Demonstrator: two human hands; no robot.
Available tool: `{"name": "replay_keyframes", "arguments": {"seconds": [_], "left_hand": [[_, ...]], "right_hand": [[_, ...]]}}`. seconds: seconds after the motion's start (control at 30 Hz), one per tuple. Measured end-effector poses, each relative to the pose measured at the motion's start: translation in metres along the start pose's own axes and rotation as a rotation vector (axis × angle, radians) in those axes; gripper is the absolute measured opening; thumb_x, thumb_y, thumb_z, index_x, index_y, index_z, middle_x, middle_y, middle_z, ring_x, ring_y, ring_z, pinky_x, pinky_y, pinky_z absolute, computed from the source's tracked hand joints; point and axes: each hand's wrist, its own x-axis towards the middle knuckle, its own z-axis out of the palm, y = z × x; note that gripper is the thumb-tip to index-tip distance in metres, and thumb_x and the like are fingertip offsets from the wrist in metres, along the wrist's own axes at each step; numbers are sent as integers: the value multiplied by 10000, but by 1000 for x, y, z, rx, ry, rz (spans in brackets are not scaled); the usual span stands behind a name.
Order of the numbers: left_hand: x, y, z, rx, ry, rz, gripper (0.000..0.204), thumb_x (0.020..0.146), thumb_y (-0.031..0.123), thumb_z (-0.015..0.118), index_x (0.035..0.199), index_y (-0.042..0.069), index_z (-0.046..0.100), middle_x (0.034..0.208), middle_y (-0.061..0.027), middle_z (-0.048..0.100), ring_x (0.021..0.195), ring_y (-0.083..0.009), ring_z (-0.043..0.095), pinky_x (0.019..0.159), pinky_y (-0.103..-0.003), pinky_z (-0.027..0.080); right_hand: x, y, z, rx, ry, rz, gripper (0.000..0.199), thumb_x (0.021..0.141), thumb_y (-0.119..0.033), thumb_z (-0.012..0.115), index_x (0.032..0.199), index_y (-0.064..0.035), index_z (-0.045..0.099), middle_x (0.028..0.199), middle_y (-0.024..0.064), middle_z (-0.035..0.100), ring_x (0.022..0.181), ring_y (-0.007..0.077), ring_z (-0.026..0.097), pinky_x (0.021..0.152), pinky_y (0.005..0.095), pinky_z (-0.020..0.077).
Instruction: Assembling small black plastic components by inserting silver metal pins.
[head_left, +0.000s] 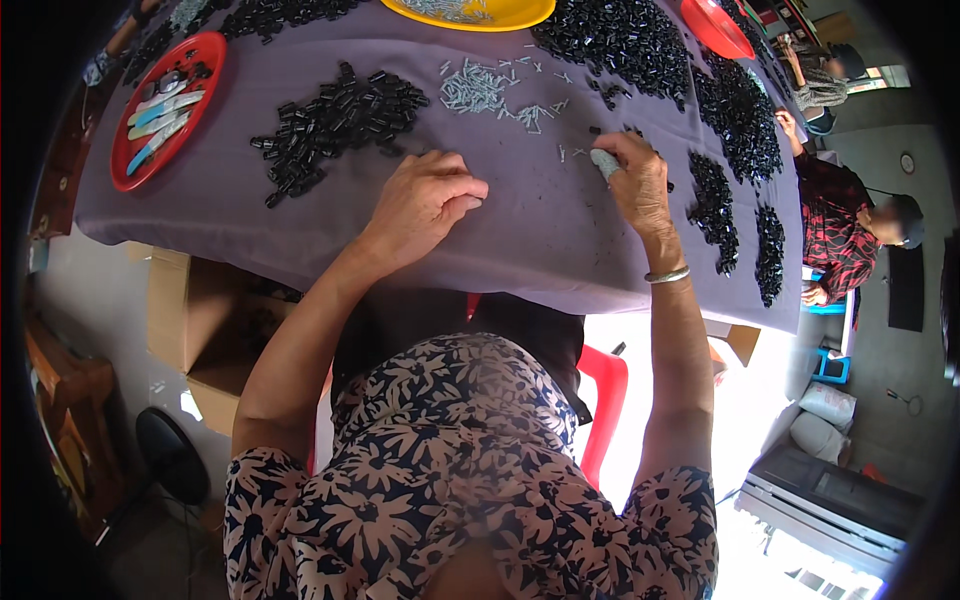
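My left hand [425, 200] is closed above the purple tablecloth, thumb and fingers pressed together; what it pinches, if anything, is hidden. My right hand [640, 185] is also closed, bent downward by a few small black pieces partly hidden behind it. At its thumb side shows a grey, rounded, rough-looking piece [604, 163]; I cannot tell whether it is held or wrapped round the thumb. Beyond my left hand lies a heap of short black cylindrical parts [345, 125]. A smaller pile of thin silvery pins [472, 90] lies farther off between the hands, with some loose ones scattered near it.
A red tray [122, 160] with blue-and-white handled tools is at the left. A yellow bowl [470, 24] of silvery pieces and a red dish [718, 30] stand at the far side. More black parts [625, 55] cover the right. Another person [840, 215] sits there.
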Motion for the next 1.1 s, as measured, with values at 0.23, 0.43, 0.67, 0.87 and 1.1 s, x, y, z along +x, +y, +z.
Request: {"name": "replay_keyframes", "arguments": {"seconds": [0.23, 0.43, 0.67, 0.87, 1.1], "left_hand": [[2, 0, -1, -4, 15, 14, 79, 823, 104, 692, 902, 99, 699, 842, 3, 614, 828, -195, 578, 765, -346, 409], [1, -2, 0, -1, 20, 38, 107, 815, 73, 698, 921, 80, 693, 846, -7, 616, 811, -198, 577, 747, -341, 405], [0, -2, 0, -19, 22, 47, 109, 805, 60, 701, 912, 78, 690, 837, -13, 611, 807, -209, 574, 748, -351, 405], [1, 2, -2, 8, 9, 23, 101, 807, 77, 710, 907, 83, 695, 835, -11, 608, 813, -205, 575, 754, -355, 408], [0, -1, 0, -9, 10, 35, 104, 808, 84, 711, 911, 85, 696, 833, -9, 605, 813, -205, 574, 760, -353, 410]], "right_hand": [[-2, -18, 8, -246, 32, -197, 254, 789, 7, 676, 1028, -80, 682, 904, 85, 654, 766, 281, 662, 688, 334, 534], [13, -26, -4, -525, -203, -420, 185, 766, 14, 625, 935, -63, 631, 910, 100, 632, 812, 322, 670, 709, 396, 562], [25, -19, 3, -592, -333, -421, 255, 686, 45, 669, 907, -42, 578, 899, 131, 604, 826, 353, 648, 695, 427, 554], [17, -25, 0, -487, -218, -366, 270, 682, 60, 664, 924, -31, 585, 921, 137, 616, 823, 371, 641, 700, 440, 548], [27, -17, -12, -9, -290, 189, 270, 768, 18, 675, 1027, -47, 639, 839, 127, 641, 748, 291, 660, 681, 349, 539]]}}
